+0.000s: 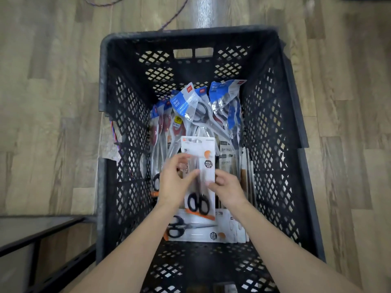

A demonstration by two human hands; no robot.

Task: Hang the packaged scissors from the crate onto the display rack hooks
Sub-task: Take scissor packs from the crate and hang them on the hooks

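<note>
- Fingers [186,176] of left hand [173,185] curled round left edge of white scissors pack [198,166], thumb laid across its front; fingers [215,182] of right hand [228,187] curled against pack's right edge, so both hands clamped on same pack.
- Pictured from above over wood-plank floor [53,102]: black lattice crate [275,144], landmark for everything below, seen from directly overhead.
- Reaching in over crate's near wall: two bare forearms, meeting at crate's middle.
- Leaning against crate's far wall: bundle of blue-and-clear bagged scissors [196,106], tops tilted up, black handles showing through plastic.
- Along crate's left inner side: more clear bags with red-handled scissors [163,125], standing on edge.
- Held at crate's centre, above other stock: white scissors pack, long side running toward far wall, black handles at near end, orange stripe along bottom edge, round black sticker and orange dot near top.
- Flat on crate's bottom, just nearer than held pack: second white pack [196,229] lying crosswise, black scissor handles at left, partly under held pack.
- Along crate's right inner side: row of thin dark-printed packs [226,157] on edge, beside right hand.
- Outside crate's near left corner: black metal frame [42,235] on floor.
- Beyond crate's far wall: dark cable [175,15] trailing across floor.
</note>
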